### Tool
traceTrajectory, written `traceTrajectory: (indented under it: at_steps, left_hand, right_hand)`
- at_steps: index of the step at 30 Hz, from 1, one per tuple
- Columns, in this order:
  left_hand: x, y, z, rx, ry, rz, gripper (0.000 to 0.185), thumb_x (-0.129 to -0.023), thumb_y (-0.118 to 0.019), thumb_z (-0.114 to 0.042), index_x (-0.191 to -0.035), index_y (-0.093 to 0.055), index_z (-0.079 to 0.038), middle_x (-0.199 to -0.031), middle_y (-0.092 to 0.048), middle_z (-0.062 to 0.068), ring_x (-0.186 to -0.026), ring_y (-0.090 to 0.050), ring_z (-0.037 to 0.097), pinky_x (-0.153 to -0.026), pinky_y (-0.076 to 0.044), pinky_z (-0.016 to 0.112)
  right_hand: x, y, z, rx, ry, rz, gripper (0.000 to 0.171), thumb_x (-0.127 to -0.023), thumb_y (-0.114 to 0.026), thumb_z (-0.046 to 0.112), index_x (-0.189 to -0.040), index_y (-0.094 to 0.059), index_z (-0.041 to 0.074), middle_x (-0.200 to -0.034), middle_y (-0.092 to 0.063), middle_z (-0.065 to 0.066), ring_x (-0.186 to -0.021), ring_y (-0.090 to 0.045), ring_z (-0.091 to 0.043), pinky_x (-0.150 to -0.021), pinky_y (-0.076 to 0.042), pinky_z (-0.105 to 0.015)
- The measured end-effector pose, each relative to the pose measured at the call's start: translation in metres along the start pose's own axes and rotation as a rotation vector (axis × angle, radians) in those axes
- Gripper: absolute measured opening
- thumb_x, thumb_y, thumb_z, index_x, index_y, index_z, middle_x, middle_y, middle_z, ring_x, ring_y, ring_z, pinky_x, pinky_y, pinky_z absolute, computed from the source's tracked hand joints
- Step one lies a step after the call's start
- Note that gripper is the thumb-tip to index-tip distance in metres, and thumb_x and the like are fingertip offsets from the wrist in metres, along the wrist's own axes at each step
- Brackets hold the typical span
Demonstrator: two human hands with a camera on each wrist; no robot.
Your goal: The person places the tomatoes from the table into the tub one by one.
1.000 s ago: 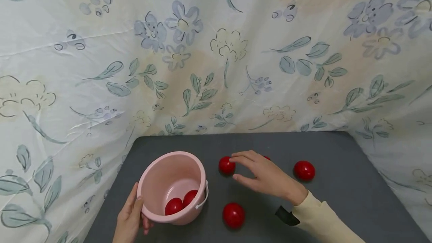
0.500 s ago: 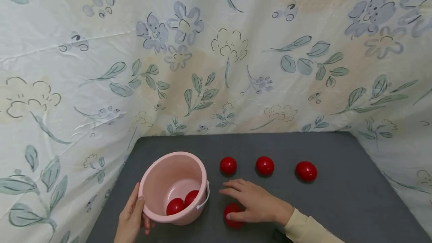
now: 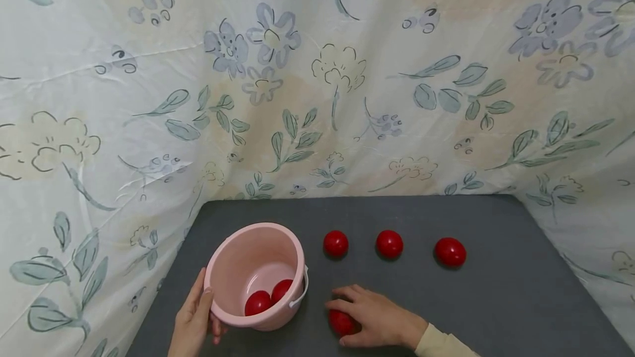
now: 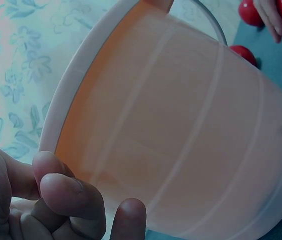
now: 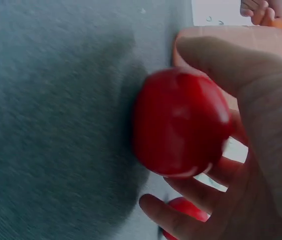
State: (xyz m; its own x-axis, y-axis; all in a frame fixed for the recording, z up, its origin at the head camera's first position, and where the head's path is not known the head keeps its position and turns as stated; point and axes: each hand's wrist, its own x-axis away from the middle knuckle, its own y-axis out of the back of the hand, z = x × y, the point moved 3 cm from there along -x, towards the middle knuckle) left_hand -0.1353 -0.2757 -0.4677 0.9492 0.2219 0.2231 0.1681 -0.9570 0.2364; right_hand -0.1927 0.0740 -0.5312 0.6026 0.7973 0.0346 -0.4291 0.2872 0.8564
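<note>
A pink bucket (image 3: 278, 321) stands tilted on the dark table, its mouth toward me. Inside it lie two glossy red round fruit-like balls (image 3: 257, 303). My left hand (image 3: 190, 313) holds the bucket's rim at the left, thumb at the lip and fingers outside; the left wrist view shows these fingers (image 4: 76, 200) curled beside the bucket wall. My right hand (image 3: 374, 318) is spread around another red ball (image 3: 341, 322) on the table, right of the bucket. In the right wrist view, the thumb (image 5: 210, 57) appears apart from that ball (image 5: 180, 122), with fingers at its far side.
Three more red balls lie in a row farther back: a left one (image 3: 335, 244), a middle one (image 3: 389, 244) and a right one (image 3: 450, 252). The bucket's white handle (image 3: 300, 291) hangs on its right side. Floral cloth (image 3: 337, 98) surrounds the dark table (image 3: 496, 302).
My right hand has come from the back row toward me and lowered around the near ball, uncovering the middle ball. My left hand and the bucket have stayed put.
</note>
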Motion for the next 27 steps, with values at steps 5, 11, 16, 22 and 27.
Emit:
traceTrajectory:
  at_steps: [5,11,16,22,27]
  left_hand:
    - [0.001,0.0,0.001,-0.012,0.024,-0.001,0.062,-0.112,-0.034,-0.031,-0.165,-0.004,-0.022,-0.056,-0.054,0.005,-0.048,-0.057,0.019,-0.051,-0.052,0.029]
    - [0.001,0.001,0.002,-0.017,0.033,-0.002,0.062,-0.112,-0.034,-0.031,-0.165,-0.002,-0.023,-0.057,-0.054,0.005,-0.05,-0.058,0.02,-0.051,-0.052,0.03]
    - [0.001,0.0,0.002,-0.006,0.014,-0.004,0.062,-0.112,-0.035,-0.031,-0.165,-0.004,-0.02,-0.057,-0.054,0.005,-0.049,-0.058,0.02,-0.05,-0.052,0.03]
    - [0.002,-0.002,0.001,0.024,-0.035,0.001,0.064,-0.111,-0.037,-0.033,-0.165,-0.005,-0.017,-0.055,-0.054,0.004,-0.046,-0.055,0.018,-0.048,-0.051,0.03]
    - [0.001,-0.001,0.002,0.029,-0.028,0.004,0.064,-0.111,-0.036,-0.032,-0.165,-0.004,-0.017,-0.054,-0.053,0.003,-0.046,-0.055,0.017,-0.048,-0.051,0.029]
  right_hand:
    - [0.001,-0.007,0.0,-0.004,0.013,-0.027,0.058,-0.091,-0.073,0.042,-0.144,-0.051,0.033,-0.137,-0.054,0.006,-0.115,-0.055,-0.008,-0.087,-0.056,-0.027]
    - [0.0,-0.012,0.0,-0.072,0.026,-0.043,0.056,-0.091,-0.074,0.033,-0.142,-0.052,0.033,-0.131,-0.052,0.007,-0.112,-0.052,-0.004,-0.085,-0.055,-0.021]
    - [-0.001,-0.012,-0.002,-0.117,0.018,-0.046,0.057,-0.089,-0.077,0.032,-0.141,-0.053,0.027,-0.126,-0.053,0.01,-0.11,-0.052,0.0,-0.085,-0.054,-0.018]
    - [0.0,0.005,-0.003,-0.16,-0.013,-0.038,0.057,-0.088,-0.078,0.034,-0.139,-0.054,0.024,-0.127,-0.055,0.01,-0.11,-0.053,0.0,-0.085,-0.055,-0.02]
    - [-0.001,0.034,0.001,-0.191,-0.06,-0.029,0.058,-0.088,-0.077,0.037,-0.14,-0.052,0.03,-0.13,-0.055,0.01,-0.111,-0.053,-0.001,-0.086,-0.055,-0.02]
